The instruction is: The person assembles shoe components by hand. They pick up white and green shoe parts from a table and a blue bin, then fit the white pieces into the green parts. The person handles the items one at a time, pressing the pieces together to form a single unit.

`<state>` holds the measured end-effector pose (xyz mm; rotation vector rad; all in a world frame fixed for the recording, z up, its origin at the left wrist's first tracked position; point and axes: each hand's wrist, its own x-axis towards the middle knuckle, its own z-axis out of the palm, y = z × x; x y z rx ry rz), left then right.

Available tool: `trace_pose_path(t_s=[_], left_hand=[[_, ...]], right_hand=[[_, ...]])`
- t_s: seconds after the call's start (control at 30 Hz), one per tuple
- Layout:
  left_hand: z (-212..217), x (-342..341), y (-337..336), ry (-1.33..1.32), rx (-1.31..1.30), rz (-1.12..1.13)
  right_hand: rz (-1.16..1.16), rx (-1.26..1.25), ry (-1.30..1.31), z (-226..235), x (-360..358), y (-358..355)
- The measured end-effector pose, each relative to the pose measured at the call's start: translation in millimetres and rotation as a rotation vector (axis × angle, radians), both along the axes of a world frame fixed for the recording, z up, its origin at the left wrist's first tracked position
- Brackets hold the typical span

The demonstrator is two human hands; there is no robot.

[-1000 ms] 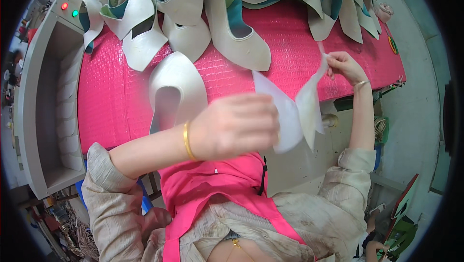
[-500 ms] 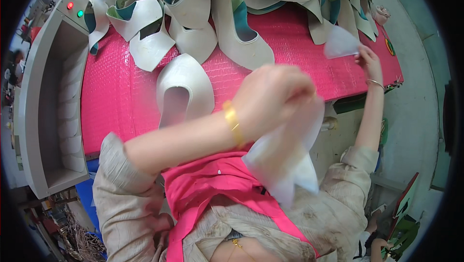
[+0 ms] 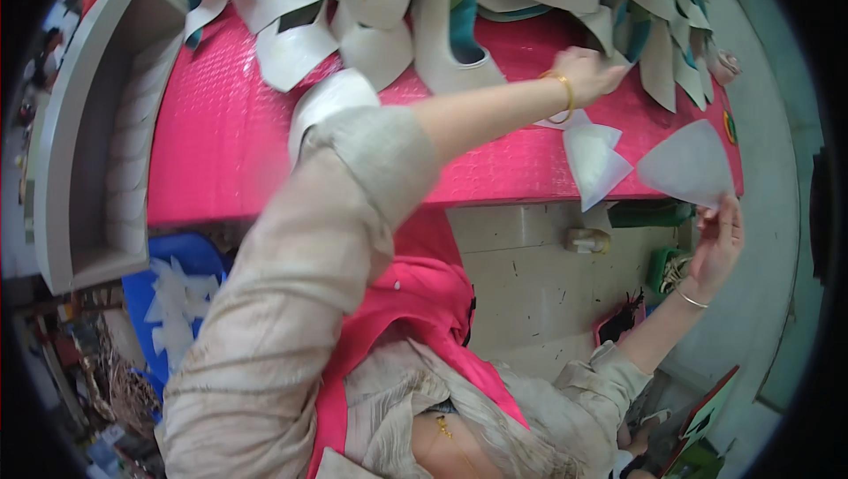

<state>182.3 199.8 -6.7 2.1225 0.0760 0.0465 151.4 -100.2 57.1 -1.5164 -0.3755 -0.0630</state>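
My right hand [image 3: 720, 236] pinches the lower corner of a translucent white sheet piece [image 3: 687, 164] with a rounded edge, held up beyond the table's right front corner. Across the table reaches my left arm, a gold bangle on its wrist. My left hand [image 3: 590, 71] is slightly blurred, its fingers stretched toward the hanging tips of white shoe uppers [image 3: 649, 46] at the back right; nothing shows in it. Below it, more translucent white pieces [image 3: 594, 161] lie at the front edge of the pink table cover [image 3: 495, 174]. A white upper [image 3: 336, 99] sits partly behind my left sleeve.
White uppers with teal linings [image 3: 375, 2] are heaped along the back. A grey machine housing [image 3: 75, 143] with red and green lights stands at the left. A blue chair [image 3: 141, 294] holds white scraps. Green-handled scissors [image 3: 730, 126] lie at the right edge.
My left hand has swung right and forward and let go of the white sheet pieces, which now lie at the table edge. My right hand has come nearer with its piece. The view has shifted.
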Motion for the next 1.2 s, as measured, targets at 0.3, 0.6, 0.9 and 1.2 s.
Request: trace_pose_path(t_s=[0.3, 0.6, 0.9, 1.2], left_hand=[[99.8, -180.2, 91.0, -0.088, -0.073, -0.407], [120.6, -363.7, 117.3, -0.521, -0.663, -1.084], [104.8, -418.5, 89.1, -0.503, -0.706, -1.177], [159.7, -492.4, 176.7, -0.794, -0.277, -0.806]], right_hand=[[0.109, -0.682, 0.068, -127.0, 28.1, 92.1], [-0.085, -0.827, -0.593, -97.2, -20.9, 117.5], [1.986, 0.409, -0.568, 51.1, -208.5, 277.5], [1.798, 0.075, -1.040, 62.6, -335.6, 306.7]])
